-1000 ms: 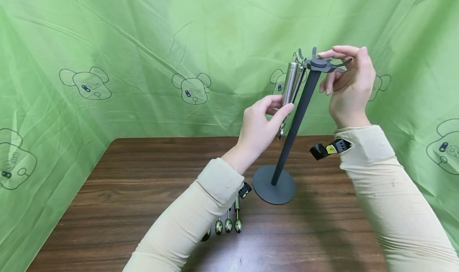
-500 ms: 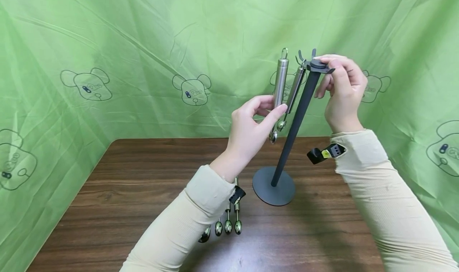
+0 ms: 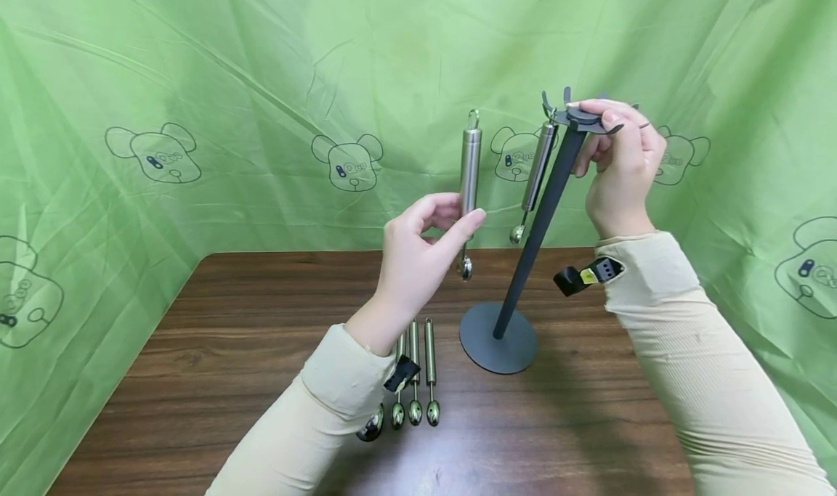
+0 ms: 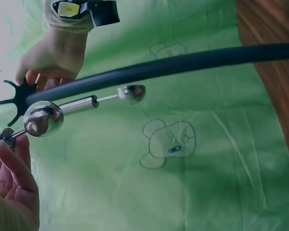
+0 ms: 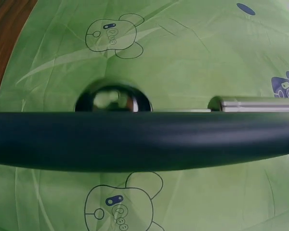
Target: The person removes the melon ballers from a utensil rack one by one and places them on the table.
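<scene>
My left hand [image 3: 415,253] pinches a steel melon baller [image 3: 470,163] by its handle, upright, ring at the top and scoop below, left of a black hook stand [image 3: 539,238]. In the left wrist view its round scoop [image 4: 43,119] shows just past the fingertips. A second melon baller [image 3: 539,165] hangs from a hook at the stand's left side. My right hand [image 3: 624,165] grips the stand's hooked top [image 3: 582,117], thumb on one hook. The right wrist view shows the dark pole [image 5: 144,142] across the hanging baller's scoop [image 5: 113,98].
Several similar steel utensils [image 3: 430,365] lie side by side on the wooden table [image 3: 261,351], partly behind my left sleeve [image 3: 346,387]. The stand's round base [image 3: 498,351] rests to their right. Green cloth [image 3: 261,60] with printed bear faces surrounds the table.
My left hand has drawn its melon baller left and down, away from the hooks and the hanging one. The right hand has moved left and closed on the stand's top.
</scene>
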`<state>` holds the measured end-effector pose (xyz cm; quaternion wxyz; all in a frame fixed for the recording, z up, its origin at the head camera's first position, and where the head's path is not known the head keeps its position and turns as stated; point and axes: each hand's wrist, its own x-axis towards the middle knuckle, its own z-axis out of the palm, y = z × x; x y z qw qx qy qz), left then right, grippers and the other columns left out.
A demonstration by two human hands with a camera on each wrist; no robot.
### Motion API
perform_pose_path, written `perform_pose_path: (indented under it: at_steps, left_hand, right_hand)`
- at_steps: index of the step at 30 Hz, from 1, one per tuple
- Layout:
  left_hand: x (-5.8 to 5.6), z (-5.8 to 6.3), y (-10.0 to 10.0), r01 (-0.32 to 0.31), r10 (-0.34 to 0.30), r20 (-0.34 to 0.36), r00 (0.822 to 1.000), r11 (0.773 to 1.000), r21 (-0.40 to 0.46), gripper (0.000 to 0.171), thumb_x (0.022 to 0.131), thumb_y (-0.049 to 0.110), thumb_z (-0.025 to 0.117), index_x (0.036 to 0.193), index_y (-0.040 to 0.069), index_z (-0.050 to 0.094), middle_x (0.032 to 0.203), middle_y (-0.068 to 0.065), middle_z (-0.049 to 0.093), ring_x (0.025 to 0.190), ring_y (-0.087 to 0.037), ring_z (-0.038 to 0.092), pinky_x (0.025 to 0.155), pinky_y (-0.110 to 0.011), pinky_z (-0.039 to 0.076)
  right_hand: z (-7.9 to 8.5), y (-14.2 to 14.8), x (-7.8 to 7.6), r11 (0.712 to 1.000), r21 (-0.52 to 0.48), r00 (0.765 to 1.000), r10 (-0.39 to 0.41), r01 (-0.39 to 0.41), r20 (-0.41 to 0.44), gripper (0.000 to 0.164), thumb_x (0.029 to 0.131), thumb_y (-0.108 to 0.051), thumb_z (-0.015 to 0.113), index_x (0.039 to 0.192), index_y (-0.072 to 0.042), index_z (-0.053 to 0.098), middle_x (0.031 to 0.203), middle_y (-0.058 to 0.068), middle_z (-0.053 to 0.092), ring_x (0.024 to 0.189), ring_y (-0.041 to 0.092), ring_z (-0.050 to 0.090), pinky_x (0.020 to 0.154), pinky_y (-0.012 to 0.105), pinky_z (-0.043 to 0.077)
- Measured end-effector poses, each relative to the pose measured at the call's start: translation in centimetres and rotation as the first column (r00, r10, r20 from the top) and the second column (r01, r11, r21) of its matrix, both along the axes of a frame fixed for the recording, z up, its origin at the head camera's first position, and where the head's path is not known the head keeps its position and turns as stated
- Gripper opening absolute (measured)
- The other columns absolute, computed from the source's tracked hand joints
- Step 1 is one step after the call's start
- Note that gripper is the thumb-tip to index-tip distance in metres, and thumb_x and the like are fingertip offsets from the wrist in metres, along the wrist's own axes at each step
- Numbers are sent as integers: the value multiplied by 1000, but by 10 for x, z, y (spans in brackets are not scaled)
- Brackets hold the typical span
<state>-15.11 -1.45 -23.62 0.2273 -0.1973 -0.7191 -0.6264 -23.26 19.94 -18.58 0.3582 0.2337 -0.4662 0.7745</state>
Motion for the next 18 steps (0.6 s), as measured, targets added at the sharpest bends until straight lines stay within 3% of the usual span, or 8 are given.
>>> perform_pose_path:
  at_steps: [10, 18]
  left_hand:
    - [4, -12, -19, -64, 63, 65, 996, 998, 17, 21, 86, 23, 78, 102, 10, 73, 85, -5, 74, 76, -8, 66, 58, -24, 50]
    - [8, -22, -30, -108, 100, 102, 990, 991, 79, 20, 84, 17, 79, 99, 5, 72, 79, -6, 70, 67, -5, 61, 55, -19, 47]
  right_hand:
    - [0, 4, -2, 999, 10, 997, 52, -52, -57, 29, 92, -1, 46, 90, 17, 68, 85, 23, 73, 34, 13, 37, 34, 22, 30]
    - [1, -2, -4, 997, -14, 995, 69, -70, -76, 29, 91, -2, 45, 89, 17, 67, 54, 10, 62, 33, 11, 27, 34, 22, 27]
